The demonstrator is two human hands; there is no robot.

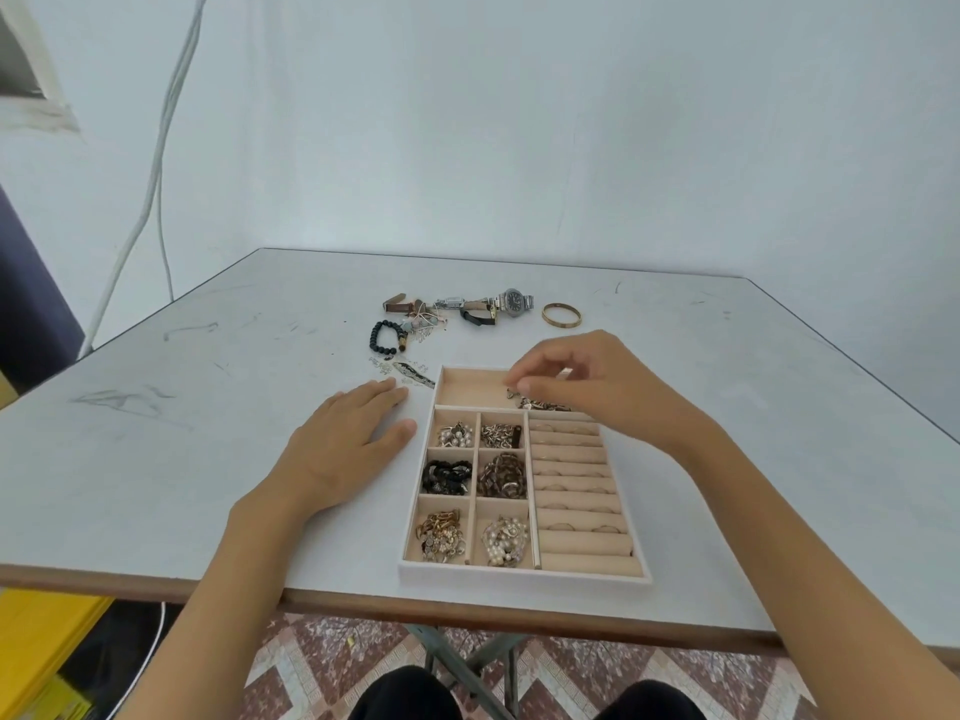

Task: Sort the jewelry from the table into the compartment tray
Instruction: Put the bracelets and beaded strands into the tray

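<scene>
A beige compartment tray (415,569) sits near the table's front edge. Its small square cells hold pearl, black and gold pieces, and rings sit in the padded rolls on its right side. My right hand (576,381) hovers over the tray's long top compartment, fingertips pinching a small metal piece (511,393) just above a little heap of chain (545,405). My left hand (353,439) lies flat and open on the table, touching the tray's left wall. Loose on the table behind lie a black bead bracelet (384,337), watches (511,302) and a gold bangle (561,314).
Small silver earrings and a patterned flat piece (413,375) lie just beyond my left fingertips. The white table (156,433) shows scuff marks. A white wall stands behind it, with cables hanging at the left. Yellow items sit on the floor at the lower left.
</scene>
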